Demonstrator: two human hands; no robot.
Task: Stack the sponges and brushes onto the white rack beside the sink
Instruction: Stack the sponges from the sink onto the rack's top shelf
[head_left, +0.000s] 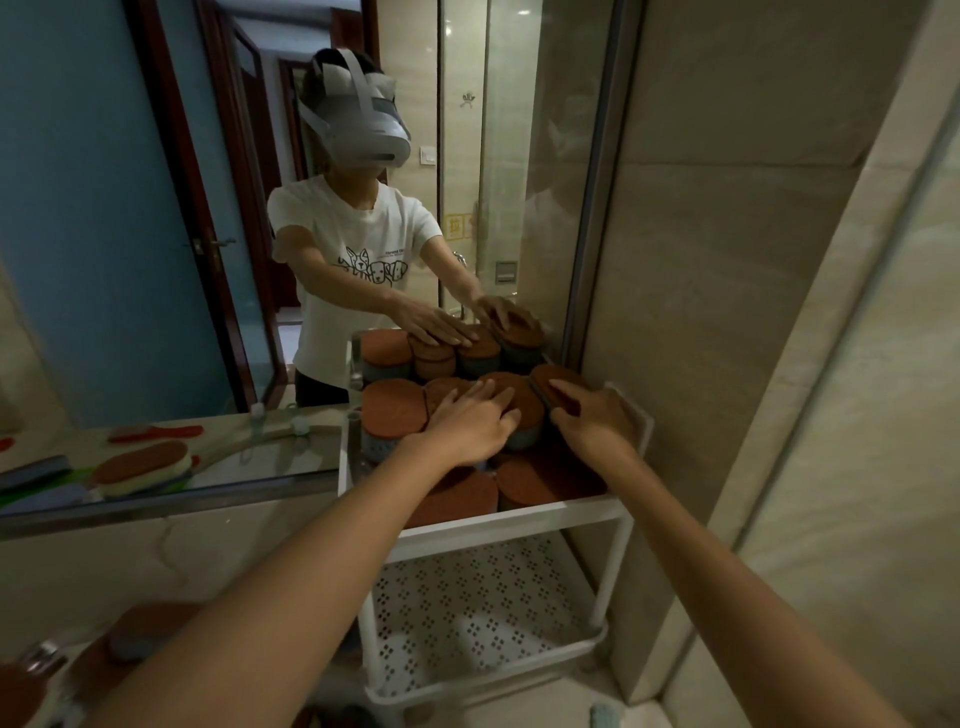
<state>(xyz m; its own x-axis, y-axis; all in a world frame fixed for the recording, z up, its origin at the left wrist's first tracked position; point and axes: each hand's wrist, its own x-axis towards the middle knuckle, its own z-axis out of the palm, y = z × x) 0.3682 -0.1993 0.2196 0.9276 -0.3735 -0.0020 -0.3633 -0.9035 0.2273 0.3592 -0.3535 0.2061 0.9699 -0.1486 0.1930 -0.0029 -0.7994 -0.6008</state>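
Scene: We look down our two bare arms at a white rack (519, 519) standing against a mirror. Its top shelf is packed with rust-topped, grey-based sponges (392, 410).
Left hand: Our left hand (470, 421) lies flat with straight fingers, pressing on the sponge tops at the middle of the top shelf.
Right hand: Our right hand (592, 415) curls its fingers over one tilted sponge (551, 376) at the shelf's far right corner.
Key relation: The tilted sponge sits just right of the left fingertips and under the right hand, which is the nearer one. Its long axis seems to run front to back along the right edge.
Next move, as we judge it: The right hand should lay this sponge flat into the corner while the left steadies its neighbours.
Left to fetch: A brush (140, 467) lies on the glass ledge (249, 470) beyond the rack's left edge, nearer our left hand.
Below: A perforated lower shelf (483, 613) sits beneath the top one.
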